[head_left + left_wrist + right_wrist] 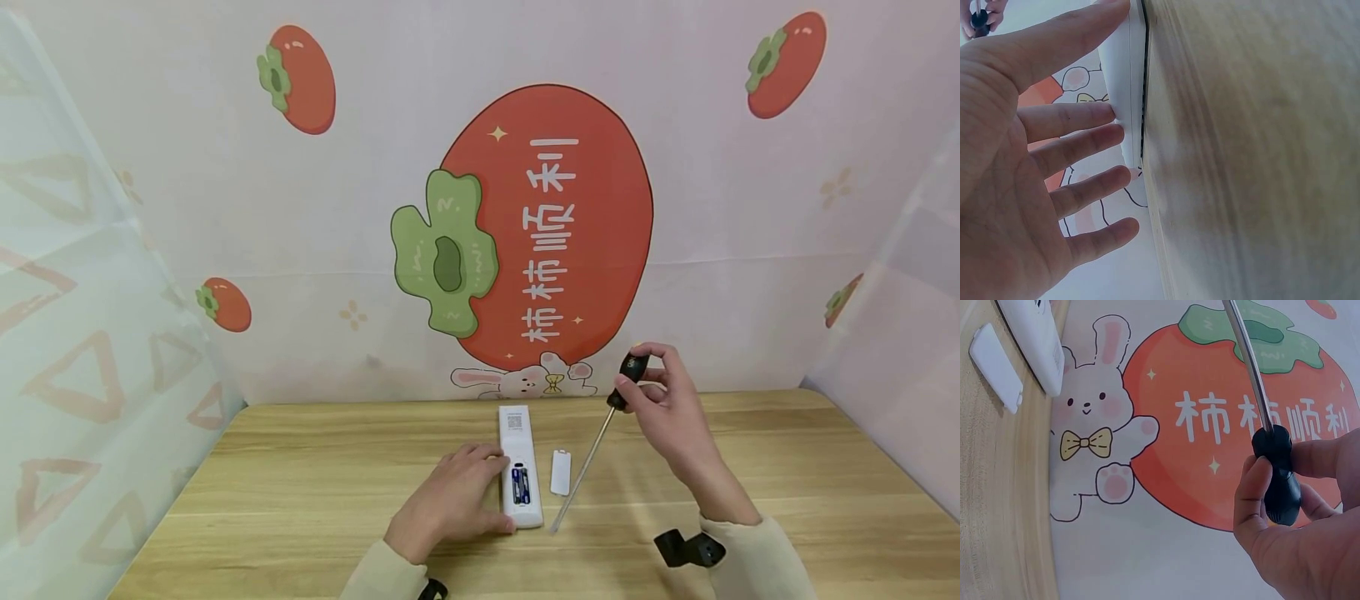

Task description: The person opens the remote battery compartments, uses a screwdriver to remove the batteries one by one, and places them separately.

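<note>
I have the remote [517,446] lying back up on the table [315,500], long side pointing away from me, its compartment uncovered and two batteries [521,486] seated inside. My left hand [459,498] is at its left edge: the thumb touches near the closer end, the index fingertip touches farther up, and the fingers are fairly straight and spread, clenched on nothing. Just right of the remote, and apart from it, the small white cover [560,473] lies flat.

My right hand [670,412] grasps the screwdriver [630,379], fingertips and thumb pinching its black handle above the table. The shaft slants down and leftward, passing just right of the cover, its tip low near the remote's closer end; I can't tell whether that tip touches the wood.

Nearest my wrists are two pale sleeves [757,562], with a black bracket [703,550] beside the right one. Beyond the table's far edge stands a pale backdrop [405,67] printed with a big red persimmon [607,225], a white rabbit [517,383] below it.
</note>
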A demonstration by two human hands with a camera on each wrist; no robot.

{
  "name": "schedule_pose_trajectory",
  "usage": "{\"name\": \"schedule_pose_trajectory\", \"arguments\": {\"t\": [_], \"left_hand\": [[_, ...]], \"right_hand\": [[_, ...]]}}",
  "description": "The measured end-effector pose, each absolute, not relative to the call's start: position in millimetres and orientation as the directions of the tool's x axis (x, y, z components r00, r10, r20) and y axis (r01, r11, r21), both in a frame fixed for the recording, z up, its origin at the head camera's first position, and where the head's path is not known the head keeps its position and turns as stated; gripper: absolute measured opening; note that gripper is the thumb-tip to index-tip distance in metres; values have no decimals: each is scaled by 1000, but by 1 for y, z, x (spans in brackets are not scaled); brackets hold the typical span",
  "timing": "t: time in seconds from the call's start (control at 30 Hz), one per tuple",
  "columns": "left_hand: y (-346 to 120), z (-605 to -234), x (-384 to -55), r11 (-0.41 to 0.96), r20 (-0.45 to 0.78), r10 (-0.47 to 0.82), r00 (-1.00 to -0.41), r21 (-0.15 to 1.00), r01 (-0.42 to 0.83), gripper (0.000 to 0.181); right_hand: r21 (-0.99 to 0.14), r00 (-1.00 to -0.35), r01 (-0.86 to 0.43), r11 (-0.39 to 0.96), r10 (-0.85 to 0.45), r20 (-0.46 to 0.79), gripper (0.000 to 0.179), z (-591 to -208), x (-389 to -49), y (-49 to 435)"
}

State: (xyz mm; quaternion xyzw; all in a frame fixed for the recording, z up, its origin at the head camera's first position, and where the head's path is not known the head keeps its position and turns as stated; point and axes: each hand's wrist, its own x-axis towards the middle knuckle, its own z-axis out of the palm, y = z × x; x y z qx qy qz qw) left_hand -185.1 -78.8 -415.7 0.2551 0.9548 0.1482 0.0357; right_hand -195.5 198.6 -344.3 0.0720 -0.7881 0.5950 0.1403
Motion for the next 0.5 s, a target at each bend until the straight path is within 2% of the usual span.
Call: {"name": "schedule_pose_trajectory", "arguments": {"t": [0.5], "left_hand": [[-79,-416,-185,826,5,495,-869,307,472,75]], "right_hand": [[-918,-945,-316,239,9,327,29,-345,-195,199]]}}
